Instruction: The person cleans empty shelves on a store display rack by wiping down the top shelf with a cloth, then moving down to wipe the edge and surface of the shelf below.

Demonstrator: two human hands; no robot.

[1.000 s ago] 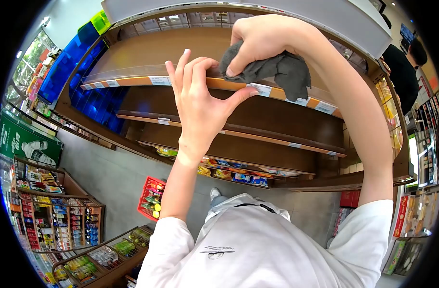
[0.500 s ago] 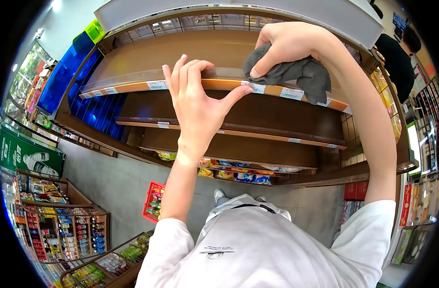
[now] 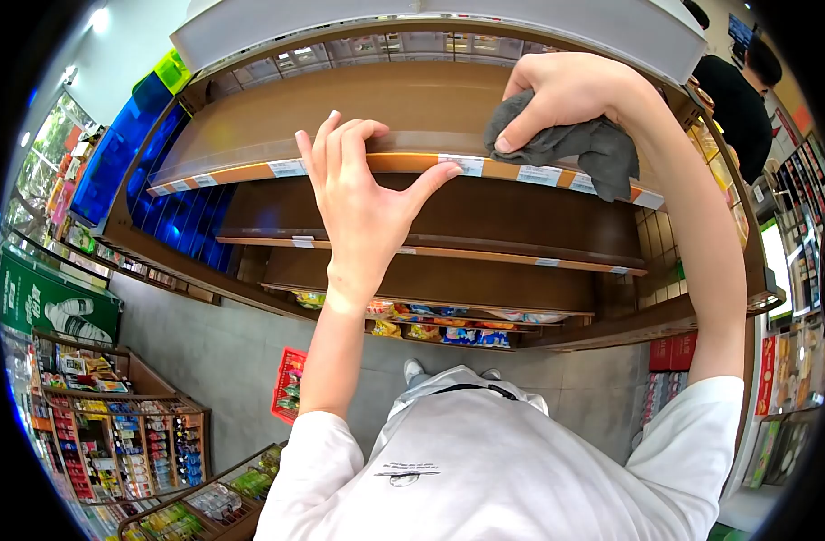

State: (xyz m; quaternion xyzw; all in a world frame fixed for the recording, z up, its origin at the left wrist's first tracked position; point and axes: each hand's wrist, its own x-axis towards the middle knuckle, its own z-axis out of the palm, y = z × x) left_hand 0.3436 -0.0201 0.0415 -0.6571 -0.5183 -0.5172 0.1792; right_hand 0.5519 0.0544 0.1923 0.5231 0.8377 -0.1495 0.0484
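My right hand [image 3: 570,90] is closed around a dark grey cloth [image 3: 570,149], bunched under the fingers and thumb. The cloth lies over the front edge of the top shelf [image 3: 412,99], with a loose end hanging over the price labels. My left hand [image 3: 363,194] rests at the same edge, left of the cloth. Its fingers are spread over the clear front strip, and the thumb lies by a price label [image 3: 460,166]. This hand holds no loose object. The brown top shelf has no goods on it.
Lower brown shelves [image 3: 412,212] sit beneath, with bagged snacks [image 3: 448,334] at the bottom. A red basket [image 3: 289,383] is on the grey floor to the left, near a display rack [image 3: 115,433]. A person in black [image 3: 742,113] is beyond the shelf's right end.
My right hand has slid the cloth a little to the right along the shelf edge. My left hand keeps its place on the edge, while the whole view has shifted slightly.
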